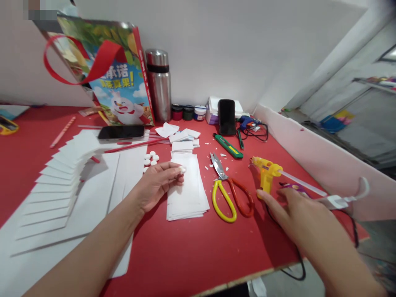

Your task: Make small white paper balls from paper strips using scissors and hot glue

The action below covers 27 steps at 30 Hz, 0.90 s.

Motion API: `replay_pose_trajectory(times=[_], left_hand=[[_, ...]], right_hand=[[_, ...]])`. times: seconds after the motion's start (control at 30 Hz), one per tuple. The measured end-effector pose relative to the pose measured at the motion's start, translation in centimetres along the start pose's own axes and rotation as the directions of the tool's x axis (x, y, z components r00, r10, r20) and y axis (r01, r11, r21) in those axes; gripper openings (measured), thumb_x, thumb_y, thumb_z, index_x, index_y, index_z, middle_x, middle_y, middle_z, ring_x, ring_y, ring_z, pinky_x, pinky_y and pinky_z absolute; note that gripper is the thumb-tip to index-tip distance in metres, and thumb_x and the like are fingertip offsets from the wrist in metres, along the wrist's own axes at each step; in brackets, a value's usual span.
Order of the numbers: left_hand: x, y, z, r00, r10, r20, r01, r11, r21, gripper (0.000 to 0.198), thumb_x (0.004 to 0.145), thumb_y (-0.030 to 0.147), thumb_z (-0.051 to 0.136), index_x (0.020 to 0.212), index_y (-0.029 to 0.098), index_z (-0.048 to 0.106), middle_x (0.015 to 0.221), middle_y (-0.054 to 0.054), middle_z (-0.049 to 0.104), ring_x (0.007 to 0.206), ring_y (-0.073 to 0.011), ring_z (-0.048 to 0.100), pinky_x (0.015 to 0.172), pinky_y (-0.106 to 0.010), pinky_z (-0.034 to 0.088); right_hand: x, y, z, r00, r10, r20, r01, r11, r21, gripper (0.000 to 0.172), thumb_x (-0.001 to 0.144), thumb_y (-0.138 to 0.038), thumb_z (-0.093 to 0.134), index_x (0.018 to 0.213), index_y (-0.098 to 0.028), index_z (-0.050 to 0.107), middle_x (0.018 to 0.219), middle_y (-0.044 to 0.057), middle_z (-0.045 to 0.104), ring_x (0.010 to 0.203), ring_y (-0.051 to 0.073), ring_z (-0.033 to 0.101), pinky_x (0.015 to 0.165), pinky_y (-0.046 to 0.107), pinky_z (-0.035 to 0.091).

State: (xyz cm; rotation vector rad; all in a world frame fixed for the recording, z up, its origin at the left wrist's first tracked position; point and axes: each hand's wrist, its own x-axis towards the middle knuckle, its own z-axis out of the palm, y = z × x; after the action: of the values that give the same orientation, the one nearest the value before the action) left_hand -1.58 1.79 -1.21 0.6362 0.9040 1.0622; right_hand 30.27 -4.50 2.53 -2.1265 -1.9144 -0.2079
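My left hand (161, 183) pinches a small white round piece (182, 169) between thumb and fingertips, above a stack of white paper strips (187, 198). Several similar white pieces (147, 162) lie just behind that hand. My right hand (281, 202) is at the right, thumb and fingers apart, close to the handle of a yellow glue gun (266, 171); a clear glue stick juts out of its back end. Between the hands lie scissors (229, 187) with one yellow and one red handle. A fanned paper staircase shape (57, 181) rests on white board at the left.
Behind are a gift bag (120, 78), a steel flask (159, 86), paint jars (188, 112), a phone (121, 132) lying flat and another dark phone (227, 117) propped up. A green cutter (228, 146) lies behind the scissors. A black cable hangs over the front edge.
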Motion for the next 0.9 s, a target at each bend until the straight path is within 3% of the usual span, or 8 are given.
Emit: replay_pose_trajectory(times=[0.13,0.33,0.4,0.43,0.5,0.57,0.73,0.9], left_hand=[[0.0,0.0,0.0,1.0,0.004,0.001,-0.004,1.0,0.0,0.021,0.07,0.021,0.084,0.086,0.012,0.075,0.079,-0.006,0.073,0.069,-0.0133,0.067,0.072,-0.026,0.054],[-0.1,0.0,0.1,0.999,0.004,0.032,-0.003,1.0,-0.021,0.02,0.071,0.022,0.084,0.086,0.012,0.075,0.078,-0.005,0.072,0.07,-0.0127,0.067,0.073,-0.026,0.055],[-0.2,0.0,0.3,0.999,-0.005,0.035,0.005,1.0,-0.022,0.02,0.07,0.022,0.084,0.085,0.012,0.075,0.077,-0.004,0.071,0.069,-0.0124,0.067,0.073,-0.025,0.055],[-0.2,0.0,0.3,0.999,-0.008,0.038,0.009,1.0,-0.023,0.02,0.07,0.022,0.084,0.084,0.012,0.074,0.077,-0.004,0.071,0.069,-0.0124,0.067,0.072,-0.026,0.055],[-0.2,-0.1,0.5,0.999,-0.013,0.041,0.014,1.0,-0.018,0.02,0.071,0.022,0.084,0.083,0.012,0.074,0.077,-0.004,0.071,0.069,-0.0124,0.066,0.072,-0.026,0.055],[-0.2,-0.1,0.5,0.999,-0.012,0.04,0.013,1.0,-0.008,0.019,0.071,0.022,0.083,0.083,0.012,0.073,0.077,-0.004,0.071,0.069,-0.0123,0.066,0.072,-0.026,0.055],[-0.2,-0.3,0.6,0.999,0.0,0.048,-0.001,1.0,0.026,0.018,0.073,0.022,0.082,0.084,0.012,0.073,0.076,-0.003,0.07,0.069,-0.0118,0.066,0.072,-0.025,0.055],[-0.2,-0.4,0.7,0.996,0.019,0.082,-0.023,0.999,0.048,0.016,0.075,0.021,0.081,0.084,0.012,0.071,0.074,-0.002,0.068,0.068,-0.0105,0.064,0.07,-0.024,0.054]], right_hand=[[2.7,0.2,2.6,1.0,-0.005,-0.013,0.004,0.997,-0.072,0.04,0.09,-0.054,0.046,0.076,-0.019,0.06,0.07,0.015,0.068,0.067,0.03,0.064,0.059,0.038,0.043],[3.9,-0.3,3.1,0.943,0.321,0.088,-0.333,0.906,0.263,0.03,0.079,-0.043,0.06,0.059,-0.023,0.054,0.058,0.01,0.061,0.06,0.027,0.059,0.058,0.037,0.041],[2.6,-1.1,2.4,0.938,0.326,0.114,-0.328,0.736,0.592,0.029,0.08,-0.046,0.063,0.065,-0.021,0.061,0.067,0.009,0.065,0.063,0.024,0.059,0.059,0.036,0.043],[1.7,-1.7,2.0,0.936,0.302,0.178,-0.327,0.566,0.757,0.026,0.082,-0.046,0.064,0.073,-0.021,0.065,0.069,0.007,0.065,0.061,0.021,0.058,0.057,0.033,0.044],[0.1,-3.2,0.9,0.925,0.22,0.309,-0.363,0.279,0.889,0.021,0.081,-0.042,0.069,0.091,-0.023,0.069,0.079,0.004,0.068,0.053,0.015,0.052,0.052,0.029,0.044],[-1.1,-4.7,0.0,0.918,0.081,0.388,-0.396,0.151,0.906,0.021,0.08,-0.038,0.073,0.096,-0.024,0.071,0.092,0.006,0.07,0.057,0.014,0.055,0.053,0.028,0.048],[-2.5,-7.0,0.2,0.86,-0.172,0.481,-0.452,0.181,0.873,0.024,0.083,-0.043,0.071,0.092,-0.021,0.074,0.081,0.009,0.069,0.068,0.02,0.063,0.06,0.031,0.056],[-2.7,-8.1,1.0,0.849,-0.13,0.512,-0.468,0.265,0.843,0.038,0.081,-0.054,0.07,0.092,-0.018,0.074,0.075,0.008,0.068,0.063,0.019,0.063,0.049,0.026,0.051]])
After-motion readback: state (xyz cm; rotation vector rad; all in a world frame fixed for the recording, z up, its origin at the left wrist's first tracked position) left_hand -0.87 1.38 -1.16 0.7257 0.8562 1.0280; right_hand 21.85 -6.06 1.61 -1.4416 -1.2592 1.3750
